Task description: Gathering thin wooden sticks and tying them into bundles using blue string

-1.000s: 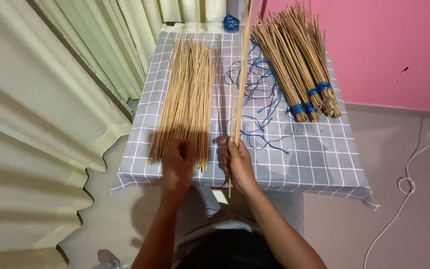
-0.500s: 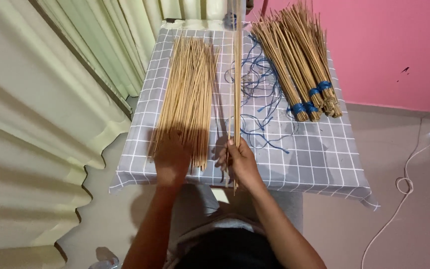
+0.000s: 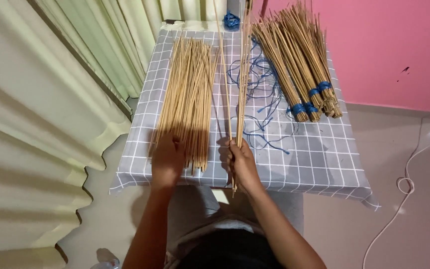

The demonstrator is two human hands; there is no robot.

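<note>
The right hand (image 3: 241, 162) was closed around a few thin bamboo sticks (image 3: 240, 89), gripping them near their lower ends, just over the near edge of the table (image 3: 319, 159). The held sticks rose away from the person toward the far end of the table, their long axis running almost straight along the table's length; one of them splayed slightly to the left at the top, so the small bunch fanned apart. Their short lower tips poked out below the fist, past the table edge.

The left hand (image 3: 167, 157) lay palm down with fingers spread loosely on the near ends of the loose stick pile (image 3: 187, 94), touching it without clasping anything. That pile lay flat on the left half of the grey checked tablecloth, its sticks running lengthwise, near to far.

Between the pile and the right side, a tangle of blue strings (image 3: 260, 94) lay scattered on the cloth. On the right, several tied bundles (image 3: 299, 65) bound with blue bands rested at a slant, their bound ends nearer the person and their free ends fanning toward the pink wall (image 3: 389, 45). No containers were in sight. A pale curtain (image 3: 51, 89) hung at the left, and a white cable (image 3: 406, 184) trailed over the floor.
</note>
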